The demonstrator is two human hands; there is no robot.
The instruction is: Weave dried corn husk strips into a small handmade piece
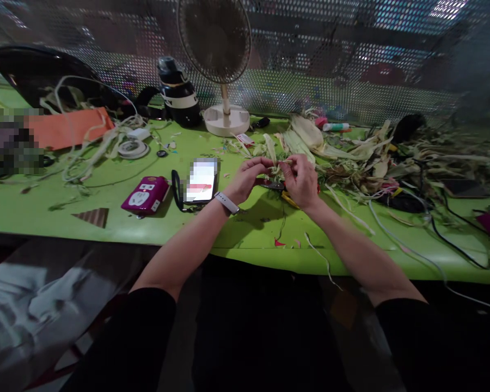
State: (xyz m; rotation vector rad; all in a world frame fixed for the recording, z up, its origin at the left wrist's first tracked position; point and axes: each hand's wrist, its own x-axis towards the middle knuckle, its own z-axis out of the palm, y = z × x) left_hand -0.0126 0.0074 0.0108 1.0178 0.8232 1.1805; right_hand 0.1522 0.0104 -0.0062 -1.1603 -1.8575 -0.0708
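Observation:
Both hands meet over the green table point(245, 239), fingertips close together on a pale dried corn husk strip point(270, 148). My left hand point(250, 177), with a watch band on its wrist, pinches the husk from the left. Thumb and fingers of my right hand point(300, 179) are closed on it from the other side. Just below the hands lies a pair of scissors point(292, 200) with dark blades and yellow and red handles, partly covered by my right hand. A heap of dried husks point(308, 136) spreads behind my right hand.
A lit phone point(201, 182) and a purple power adapter point(147, 196) lie left of my hands. Behind stand a fan point(226, 118) and a black bottle point(182, 103). Dry stems point(363, 174) and a white cable point(408, 249) spread on the right.

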